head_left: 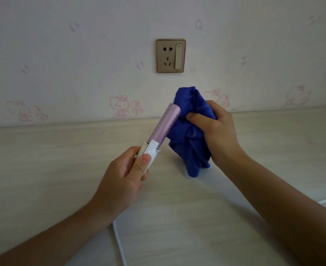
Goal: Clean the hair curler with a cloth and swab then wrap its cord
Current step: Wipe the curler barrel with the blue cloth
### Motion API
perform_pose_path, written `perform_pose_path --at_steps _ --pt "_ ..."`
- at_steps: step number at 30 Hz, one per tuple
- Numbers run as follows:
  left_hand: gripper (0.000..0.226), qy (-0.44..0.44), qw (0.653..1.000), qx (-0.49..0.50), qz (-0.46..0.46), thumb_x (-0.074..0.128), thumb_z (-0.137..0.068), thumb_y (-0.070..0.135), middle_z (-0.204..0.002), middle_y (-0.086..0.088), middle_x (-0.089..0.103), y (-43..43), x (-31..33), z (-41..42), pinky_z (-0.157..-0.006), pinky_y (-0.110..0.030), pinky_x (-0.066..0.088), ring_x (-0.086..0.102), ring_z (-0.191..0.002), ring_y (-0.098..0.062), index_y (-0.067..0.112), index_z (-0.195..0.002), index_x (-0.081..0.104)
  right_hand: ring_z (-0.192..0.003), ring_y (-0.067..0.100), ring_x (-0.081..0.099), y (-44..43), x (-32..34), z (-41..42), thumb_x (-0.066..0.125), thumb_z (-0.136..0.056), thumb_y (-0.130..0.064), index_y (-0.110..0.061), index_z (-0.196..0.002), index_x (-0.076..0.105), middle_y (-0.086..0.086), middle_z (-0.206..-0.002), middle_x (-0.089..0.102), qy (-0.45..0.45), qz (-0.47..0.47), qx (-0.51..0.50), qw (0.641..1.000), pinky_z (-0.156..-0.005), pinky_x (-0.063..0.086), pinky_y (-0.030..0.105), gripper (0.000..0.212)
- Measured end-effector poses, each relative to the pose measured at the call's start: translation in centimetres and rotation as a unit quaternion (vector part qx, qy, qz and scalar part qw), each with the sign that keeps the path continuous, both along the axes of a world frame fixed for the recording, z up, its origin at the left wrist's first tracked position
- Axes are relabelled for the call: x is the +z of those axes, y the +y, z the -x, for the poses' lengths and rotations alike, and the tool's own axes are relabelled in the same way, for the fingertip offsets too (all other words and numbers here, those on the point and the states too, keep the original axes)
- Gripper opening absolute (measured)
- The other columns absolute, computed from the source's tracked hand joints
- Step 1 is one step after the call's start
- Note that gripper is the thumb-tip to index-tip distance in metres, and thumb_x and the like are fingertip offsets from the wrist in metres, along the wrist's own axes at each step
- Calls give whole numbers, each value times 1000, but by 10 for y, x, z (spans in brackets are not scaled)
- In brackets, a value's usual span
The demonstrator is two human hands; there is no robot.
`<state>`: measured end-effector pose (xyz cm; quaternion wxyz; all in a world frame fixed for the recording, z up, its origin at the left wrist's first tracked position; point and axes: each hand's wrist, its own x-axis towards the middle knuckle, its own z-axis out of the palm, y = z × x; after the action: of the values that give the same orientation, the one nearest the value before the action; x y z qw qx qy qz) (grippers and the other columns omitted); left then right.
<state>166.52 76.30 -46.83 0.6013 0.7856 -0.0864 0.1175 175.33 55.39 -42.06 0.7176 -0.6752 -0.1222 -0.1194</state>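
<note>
Curler [165, 129] barrel up-right (toward wall)

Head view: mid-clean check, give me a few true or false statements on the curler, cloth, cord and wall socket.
1. The left hand grips the hair curler by its white handle. True.
2. The right hand holds a red cloth. False: the cloth is blue.
3. The cloth is bunched against the curler's purple barrel. True.
4. The curler is plugged into the wall socket. False: nothing is plugged into the socket.
5. The cord is wound around the handle. False: it trails loose across the table towards the bottom edge of the picture.
</note>
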Motion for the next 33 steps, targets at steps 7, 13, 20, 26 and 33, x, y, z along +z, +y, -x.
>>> perform_pose_path --at_steps 7,13,20,26,33 --pt "26 6 1000 9 -7 46 -105 33 -65 -9 48 3 -3 0 -39 -24 33 37 -44 -9 11 -106 60 -69 8 66 16 -19 15 77 -87 -5 -18 -83 66 -10 -74 67 -45 171 138 975 -60 52 20 17" --pt "29 -33 997 -10 -76 48 -96 51 -66 -13 54 18 20 -4 -42 -27 37 42 -46 -13 25 -96 62 -82 19 74 11 -5 16 73 -90 -8 -24 -94 72 0 -88 75 -51 55 67 995 -70 62 30 16" --pt "34 -15 989 -28 -143 46 -89 61 -64 5 53 21 21 -4 -52 -35 37 42 -48 -10 32 -98 63 -85 28 74 -8 7 9 72 -90 -8 -17 -92 77 11 -94 75 44 -80 101 991 -79 63 49 11" --pt "26 -27 987 1 -161 46 -96 48 -64 2 56 21 26 -5 -50 -34 39 44 -46 -8 29 -101 63 -76 20 72 8 -9 17 71 -91 -7 -22 -82 78 7 -83 74 71 -47 201 976 -69 61 32 18" --pt "29 12 986 -3 -168 46 -93 52 -67 1 59 28 33 -8 -48 -33 38 43 -45 -9 32 -102 65 -69 16 67 20 -14 20 73 -87 -8 -21 -74 73 2 -73 69 26 -17 109 994 -65 56 28 18"
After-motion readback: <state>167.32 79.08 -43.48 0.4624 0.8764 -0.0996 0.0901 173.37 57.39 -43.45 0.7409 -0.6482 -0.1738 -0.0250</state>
